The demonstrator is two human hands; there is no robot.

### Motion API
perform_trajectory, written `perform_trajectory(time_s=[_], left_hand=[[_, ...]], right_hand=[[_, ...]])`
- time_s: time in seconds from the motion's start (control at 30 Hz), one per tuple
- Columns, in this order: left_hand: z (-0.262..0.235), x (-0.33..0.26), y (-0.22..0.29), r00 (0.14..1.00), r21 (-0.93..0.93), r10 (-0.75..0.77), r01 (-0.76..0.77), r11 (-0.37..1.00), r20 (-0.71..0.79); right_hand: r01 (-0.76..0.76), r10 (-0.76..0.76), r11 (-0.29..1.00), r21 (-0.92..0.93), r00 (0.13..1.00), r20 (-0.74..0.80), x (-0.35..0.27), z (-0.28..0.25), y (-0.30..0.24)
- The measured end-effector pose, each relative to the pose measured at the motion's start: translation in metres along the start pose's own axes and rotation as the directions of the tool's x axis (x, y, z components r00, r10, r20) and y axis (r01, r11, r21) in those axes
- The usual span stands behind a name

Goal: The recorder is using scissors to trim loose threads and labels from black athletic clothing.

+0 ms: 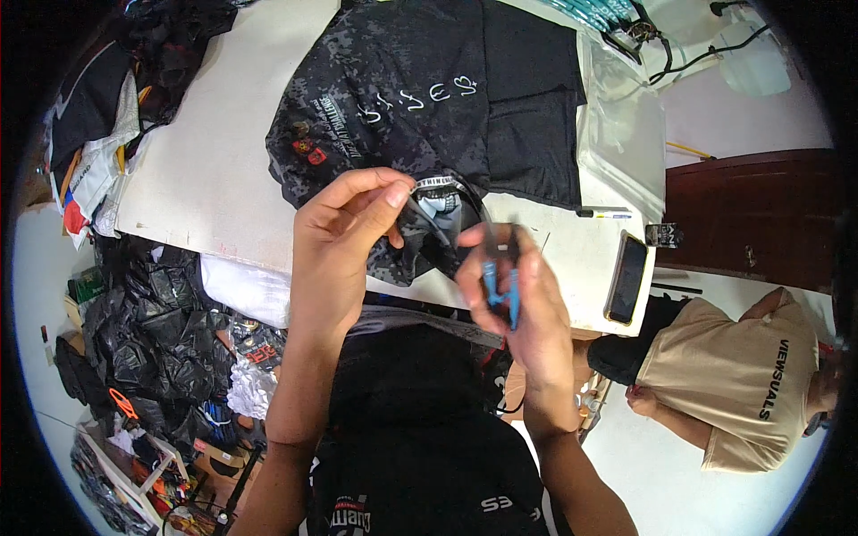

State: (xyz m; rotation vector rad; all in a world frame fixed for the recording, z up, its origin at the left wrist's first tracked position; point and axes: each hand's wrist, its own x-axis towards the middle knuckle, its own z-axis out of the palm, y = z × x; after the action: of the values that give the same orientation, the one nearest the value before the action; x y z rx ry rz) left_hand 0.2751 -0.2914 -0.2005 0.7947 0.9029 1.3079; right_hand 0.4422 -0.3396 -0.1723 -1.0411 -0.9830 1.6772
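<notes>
Trimming work on the dark camouflage shirt (393, 98) looks part done, in my judgement: it lies flat on the white table (197, 170), collar label toward me. My left hand (335, 241) is raised, pinching the label edge; my right hand (518, 295) is closed around blue thread snips (500, 284) just beside it

A black garment (420, 447) with small white and red printed markings near its lower front is being worn. Both forearms are being left bare, no sleeves, rings or wristbands being shown.
</notes>
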Motion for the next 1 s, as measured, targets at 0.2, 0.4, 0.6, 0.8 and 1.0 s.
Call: perform_trajectory(time_s=[0.2,0.4,0.6,0.8,1.0], left_hand=[[0.0,-0.006,-0.001,0.999,-0.067,0.032,-0.031,0.997,0.013],[0.008,-0.016,0.0,0.998,-0.057,0.057,-0.057,0.997,0.008],[0.003,-0.015,-0.005,0.996,-0.06,0.068,-0.065,0.996,0.051],[0.003,-0.016,-0.006,0.995,-0.093,0.085,-0.08,0.993,0.06],[0.002,-0.02,-0.01,0.996,-0.187,0.07,-0.058,0.981,0.059]], right_hand=[[-0.134,0.12,0.983,0.128,0.987,0.11,0.007,0.009,0.009],[-0.106,0.089,0.98,0.169,0.991,0.103,0.006,0.012,0.015],[-0.082,0.074,0.983,0.163,0.996,0.056,0.008,0.014,0.013],[-0.131,0.112,0.958,0.255,0.99,0.087,0.009,0.01,0.014],[-0.136,0.107,0.946,0.295,0.988,0.114,0.009,0.01,0.018]])
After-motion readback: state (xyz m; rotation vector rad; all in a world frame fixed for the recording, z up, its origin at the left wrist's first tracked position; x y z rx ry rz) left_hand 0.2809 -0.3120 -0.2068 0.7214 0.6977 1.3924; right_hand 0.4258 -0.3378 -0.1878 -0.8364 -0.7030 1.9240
